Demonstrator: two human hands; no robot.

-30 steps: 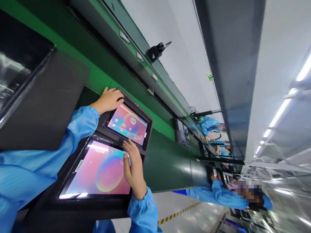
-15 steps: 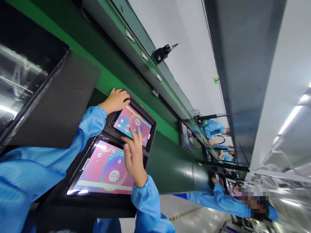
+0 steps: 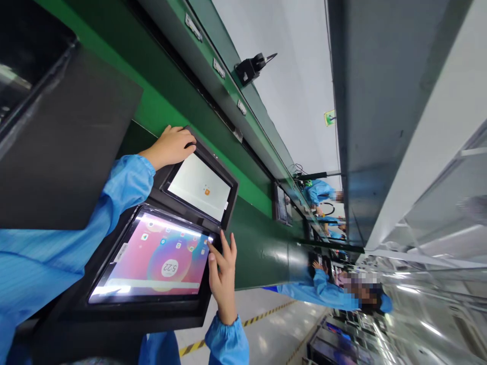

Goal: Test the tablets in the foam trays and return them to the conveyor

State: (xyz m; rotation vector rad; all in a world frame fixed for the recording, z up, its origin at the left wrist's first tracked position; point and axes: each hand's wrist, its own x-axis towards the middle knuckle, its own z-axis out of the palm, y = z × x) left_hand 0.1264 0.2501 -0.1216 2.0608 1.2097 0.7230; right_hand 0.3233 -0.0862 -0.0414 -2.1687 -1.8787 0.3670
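Green tabletop (image 3: 262,253) runs off down a long room, and a person in blue sleeves (image 3: 327,295) works further along it. Two tablets lie side by side close to us. The small tablet (image 3: 198,185) has a white screen with a little orange picture. The big tablet (image 3: 144,271) is pink and blue and says 5:22, turned upside down.

The left hand (image 3: 172,146) lies over a corner of the small tablet's frame, its fingers close together and a bit bent. The right hand (image 3: 223,274) has its fingers spread by a corner of the big tablet; I can't tell if a fingertip touches the glass.

Both tablets look thin, stiff and not too heavy. Their glass is likely slippery and could crack, so the edges seem the best place to hold.

A black frame (image 3: 231,205) holds the small tablet, and a black tray (image 3: 152,318) holds the big one.
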